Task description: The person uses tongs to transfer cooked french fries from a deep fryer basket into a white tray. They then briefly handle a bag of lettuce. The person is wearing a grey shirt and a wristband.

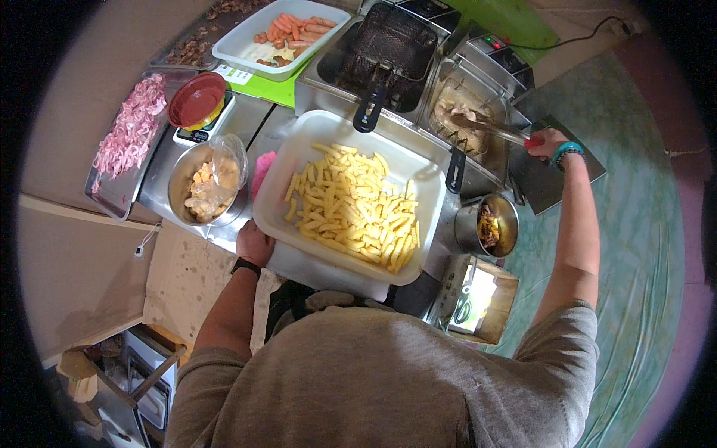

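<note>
My right hand (pixel 548 144) is closed on the red-handled end of metal tongs (pixel 498 127), whose tips reach into a fryer basket (pixel 460 115) with pale pieces of food in the right-hand fryer. On the counter's near edge rests my left hand (pixel 255 244), just left of a white plastic tub (pixel 274 215) of crinkle-cut fries (pixel 353 207). Beyond the tub, a second, dark wire basket (pixel 396 42) sits on the left fryer. A steel bowl (pixel 178 193) of pale, battered-looking pieces, with clear plastic in it, stands left of the tub.
At the left lies a metal tray (pixel 126 145) of sliced pink meat. A red bowl (pixel 196 98) stands on a digital scale (pixel 187 136). A white tub (pixel 252 59) holds sausages. A steel pot (pixel 507 224) and an open box (pixel 498 313) with scissors (pixel 462 308) are at the right.
</note>
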Demonstrator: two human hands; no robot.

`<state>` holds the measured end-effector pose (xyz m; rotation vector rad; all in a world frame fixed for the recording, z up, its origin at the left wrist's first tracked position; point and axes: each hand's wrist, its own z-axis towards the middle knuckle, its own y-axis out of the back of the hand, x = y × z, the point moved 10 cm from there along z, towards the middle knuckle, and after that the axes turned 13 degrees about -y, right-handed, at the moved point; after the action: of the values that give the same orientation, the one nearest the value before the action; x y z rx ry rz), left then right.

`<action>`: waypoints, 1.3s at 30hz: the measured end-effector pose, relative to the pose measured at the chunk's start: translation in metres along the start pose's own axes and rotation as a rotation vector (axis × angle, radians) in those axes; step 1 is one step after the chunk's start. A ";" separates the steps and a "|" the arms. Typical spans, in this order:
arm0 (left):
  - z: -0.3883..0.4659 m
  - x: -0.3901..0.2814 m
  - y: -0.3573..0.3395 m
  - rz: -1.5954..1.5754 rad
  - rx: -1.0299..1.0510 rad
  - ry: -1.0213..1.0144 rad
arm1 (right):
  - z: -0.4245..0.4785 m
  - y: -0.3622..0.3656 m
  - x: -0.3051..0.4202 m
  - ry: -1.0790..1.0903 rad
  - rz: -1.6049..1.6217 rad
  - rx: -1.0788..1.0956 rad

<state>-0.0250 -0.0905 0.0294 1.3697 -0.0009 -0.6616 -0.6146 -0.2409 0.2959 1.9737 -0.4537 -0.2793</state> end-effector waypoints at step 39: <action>0.002 0.002 -0.005 -0.007 0.021 0.019 | 0.007 -0.005 -0.014 -0.068 -0.044 0.116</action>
<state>-0.0259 -0.0932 0.0244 1.3964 0.0116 -0.6560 -0.6296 -0.2389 0.2884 2.0937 -0.4802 -0.3558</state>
